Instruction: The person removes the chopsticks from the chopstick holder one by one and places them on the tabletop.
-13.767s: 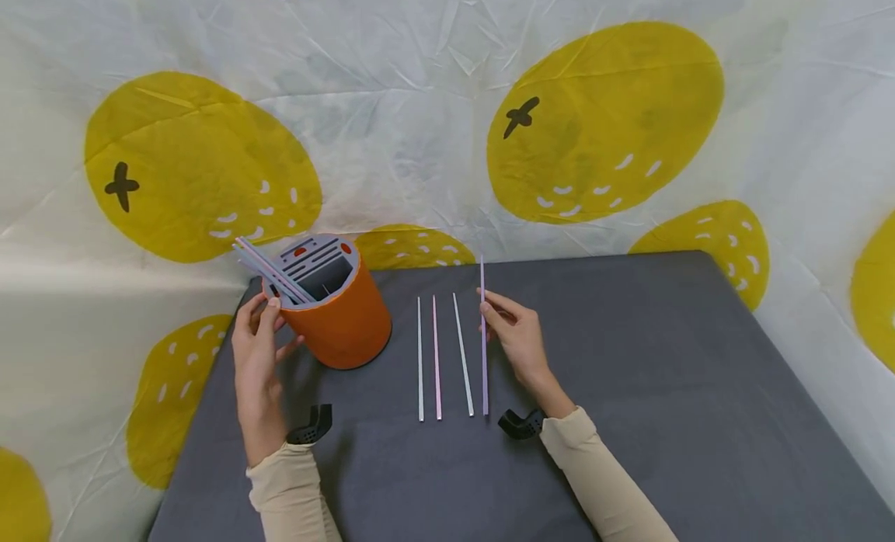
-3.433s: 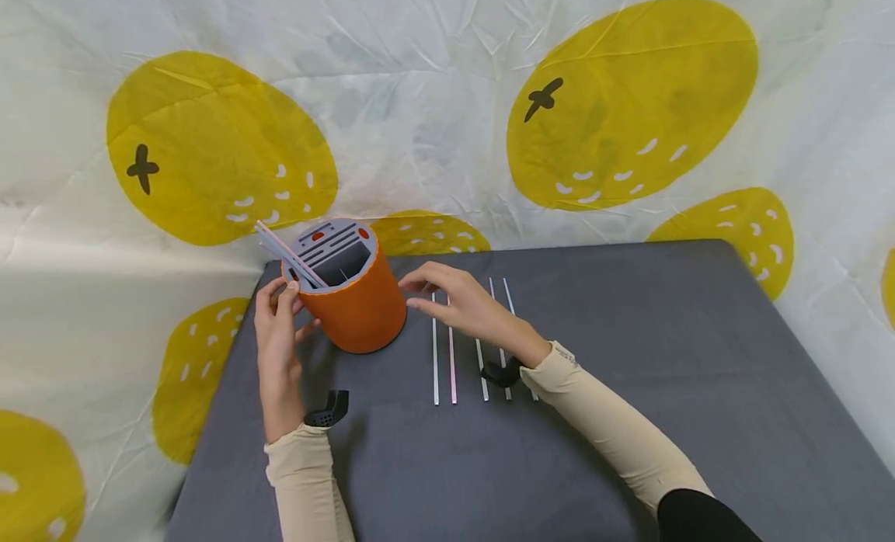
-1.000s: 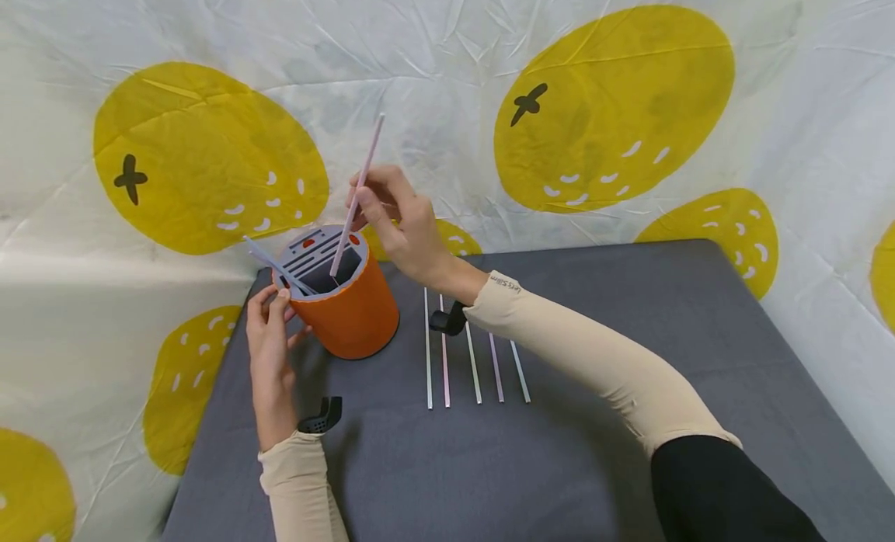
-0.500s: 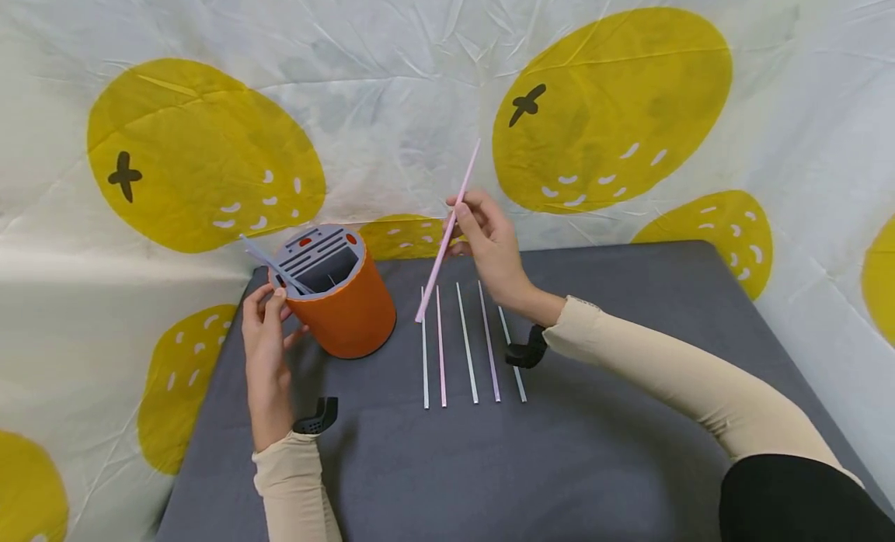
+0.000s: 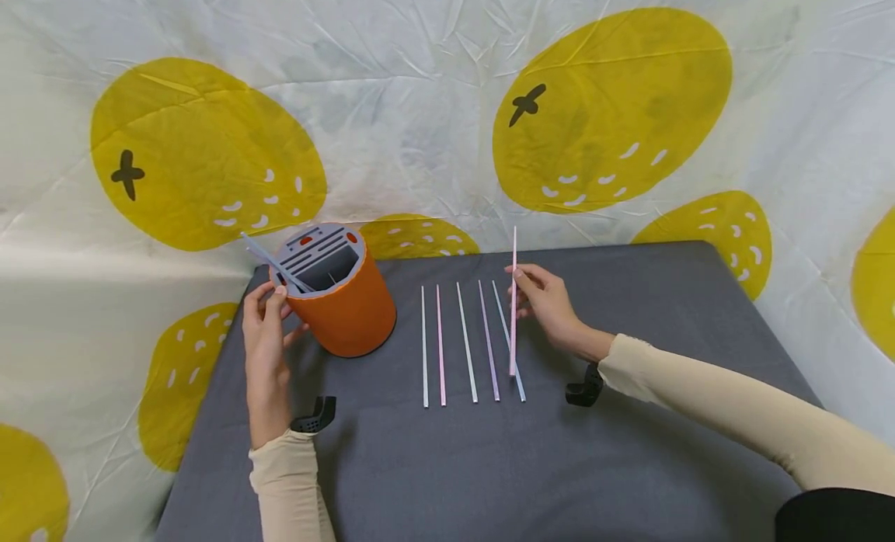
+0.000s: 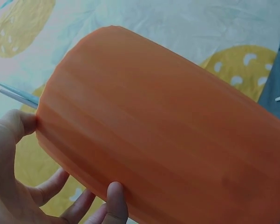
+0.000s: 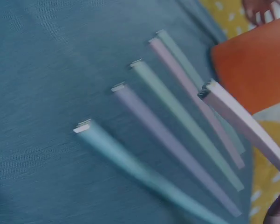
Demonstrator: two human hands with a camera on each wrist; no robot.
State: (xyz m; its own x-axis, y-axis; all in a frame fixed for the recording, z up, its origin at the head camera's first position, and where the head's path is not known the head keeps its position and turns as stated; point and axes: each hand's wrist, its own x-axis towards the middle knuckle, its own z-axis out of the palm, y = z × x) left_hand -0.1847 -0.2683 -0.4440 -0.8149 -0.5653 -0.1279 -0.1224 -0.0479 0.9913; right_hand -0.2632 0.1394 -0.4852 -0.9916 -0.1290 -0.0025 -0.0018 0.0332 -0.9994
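My right hand [image 5: 555, 309] pinches a slim pink stick [image 5: 513, 324] near its upper part, holding it above a blue stick [image 5: 500, 310] at the row's right end. In the right wrist view, the held pink stick [image 7: 244, 119] shows a dark, uneven end. Several pastel sticks lie side by side on the table, among them a purple one [image 5: 488, 336] and a pale green one [image 5: 467, 348]. My left hand [image 5: 266, 363] grips the rim of an orange cylindrical holder [image 5: 353, 317], thumb on its edge. Bluish sticks [image 5: 260, 250] lean out of the holder's left side.
Dark grey cloth covers the table [image 5: 447, 464]. Right behind its far edge hangs a pale fabric [image 5: 405, 146] printed with yellow fruit shapes. The holder's grey top [image 5: 318, 243] has slots and a deep compartment.
My right hand has drawn the pink stick out of the holder's area and carried it right and down, past the row. Earlier, a blue stick joined the row. My left hand stays at the holder.
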